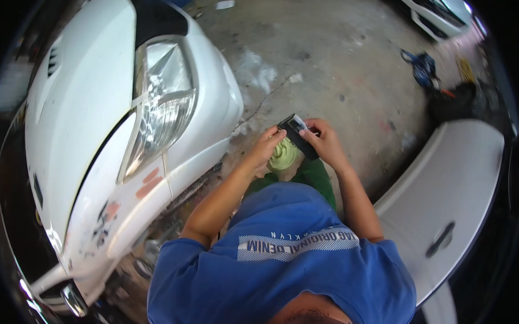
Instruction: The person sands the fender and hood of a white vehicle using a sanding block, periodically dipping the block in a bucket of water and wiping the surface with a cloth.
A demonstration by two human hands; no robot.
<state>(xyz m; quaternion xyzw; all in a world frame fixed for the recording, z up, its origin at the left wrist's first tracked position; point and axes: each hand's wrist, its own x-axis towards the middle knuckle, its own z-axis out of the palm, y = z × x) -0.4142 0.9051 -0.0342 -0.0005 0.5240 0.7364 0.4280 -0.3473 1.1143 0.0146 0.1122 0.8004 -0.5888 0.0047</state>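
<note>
A dark, flat, wallet-like case (307, 146) is held between my two hands in front of my body. It is tilted, and a light-coloured piece (298, 123) shows at its far end; I cannot tell whether that is a card or a screen. My left hand (267, 144) grips the near left edge with thumb and fingers. On the other side, my right hand (324, 142) holds the case with its thumb on the upper face. Just below the hands is a bunched, pale green cloth-like thing (283, 156); whether my left hand touches it cannot be made out.
At my left stands a white car front (87, 93) with a clear headlight (162, 96) and scuffed orange patches (150, 184). A detached-looking white door panel (441, 191) with a dark handle is on my right. Farther off are a blue bag (423, 69) and another white car (430, 16).
</note>
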